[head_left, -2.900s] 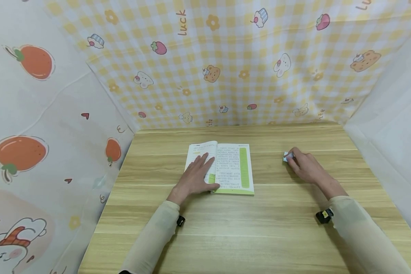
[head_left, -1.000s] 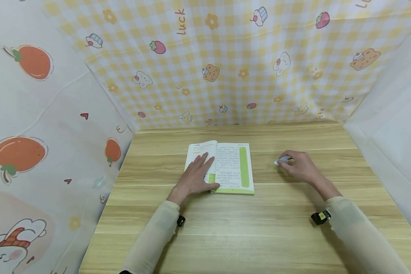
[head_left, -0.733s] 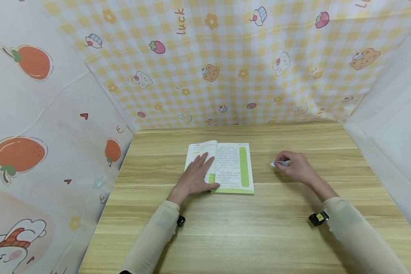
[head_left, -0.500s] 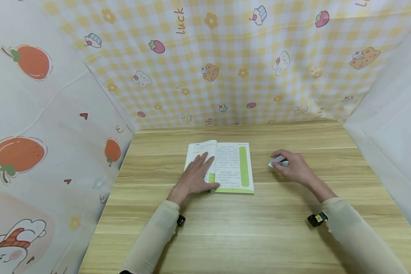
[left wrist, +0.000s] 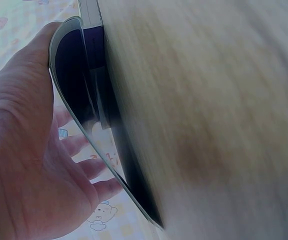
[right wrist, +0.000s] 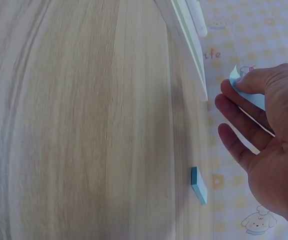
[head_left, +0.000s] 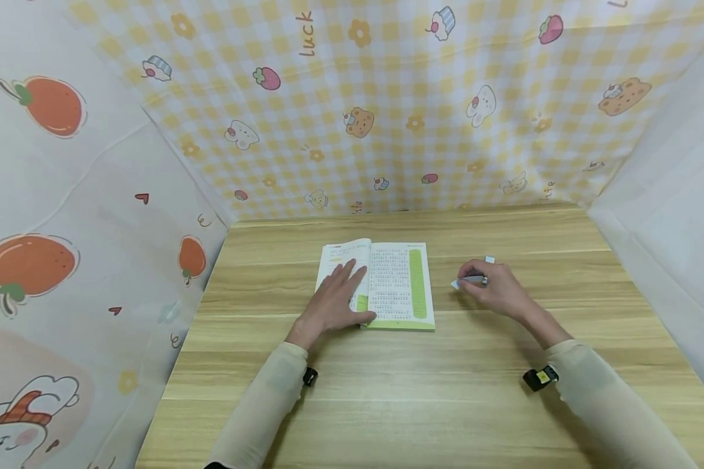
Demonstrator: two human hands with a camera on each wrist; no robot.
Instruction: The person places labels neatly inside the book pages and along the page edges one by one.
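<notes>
An open book (head_left: 394, 283) with printed pages and a green side strip lies on the table. Across its left page rests my left hand (head_left: 334, 303), fingers spread and thumb near the lower edge of the spine. The left wrist view shows that hand (left wrist: 39, 145) against a bowed page (left wrist: 76, 112). Between thumb and index finger, my right hand (head_left: 495, 290) pinches a pale blue sticky note (right wrist: 251, 95), just right of the book and off the table. Its other fingers are loosely bent. A small light blue sticky note pad (right wrist: 199, 186) lies on the table behind that hand.
The wooden table (head_left: 387, 397) reaches back to a yellow checked cloth (head_left: 410, 85). A white printed sheet (head_left: 111, 150) hangs on the left and a plain white one (head_left: 669, 228) on the right. Both forearms wear black wrist cameras.
My right hand has moved left from the pad's spot toward the book, carrying the sticky note. The pad behind it has come into view. My left hand stays put on the page.
</notes>
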